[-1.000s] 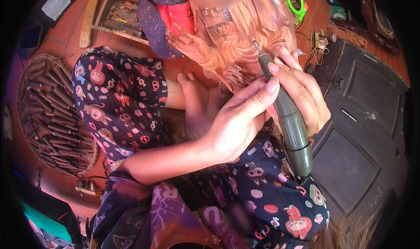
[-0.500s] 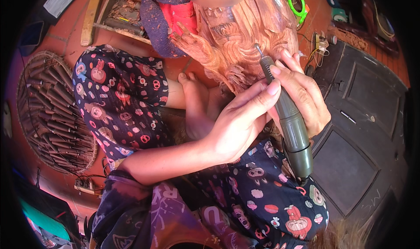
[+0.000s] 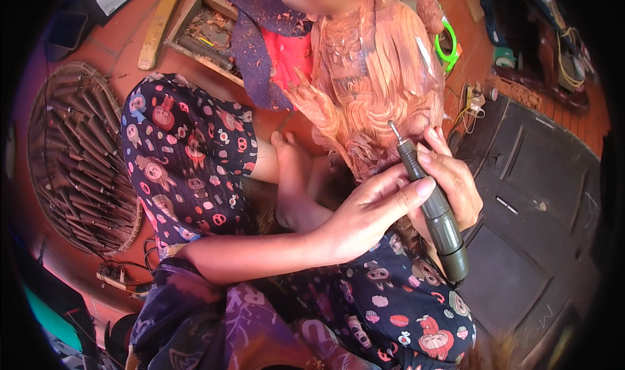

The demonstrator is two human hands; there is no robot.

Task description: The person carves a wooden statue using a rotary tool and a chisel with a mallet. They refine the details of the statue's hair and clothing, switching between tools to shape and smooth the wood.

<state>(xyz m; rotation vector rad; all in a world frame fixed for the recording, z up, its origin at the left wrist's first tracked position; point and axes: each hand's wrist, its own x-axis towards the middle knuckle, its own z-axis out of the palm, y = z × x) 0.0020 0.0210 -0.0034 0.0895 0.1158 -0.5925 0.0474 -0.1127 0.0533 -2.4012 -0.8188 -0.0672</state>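
Observation:
A dark green rotary carving tool (image 3: 444,230) slants up and leftward, its thin metal bit pointing at a reddish-brown wood carving (image 3: 371,70) with flowing grooves. The bit's tip overlaps the lower part of the carving; whether it touches the wood I cannot tell. My right hand (image 3: 457,182) wraps the tool from the right, fingers bent around its front half. From the left, my left hand (image 3: 371,207) closes on the tool too, thumb pressed along its body. Most of the left fingers are hidden behind the tool and the thumb.
A round basket (image 3: 133,236) of wooden-handled carving tools lies at left. Beyond my bent leg stand a wooden tray (image 3: 207,56) with chips and a yellowish wood piece (image 3: 156,31). A dark panelled board (image 3: 521,240) lies at right, near a power strip (image 3: 475,100) and a green ring (image 3: 448,50).
The whole view has shifted, so the carving and floor things sit lower in the picture. Both hands and the tool have drawn slightly toward me over the carving, keeping their hold.

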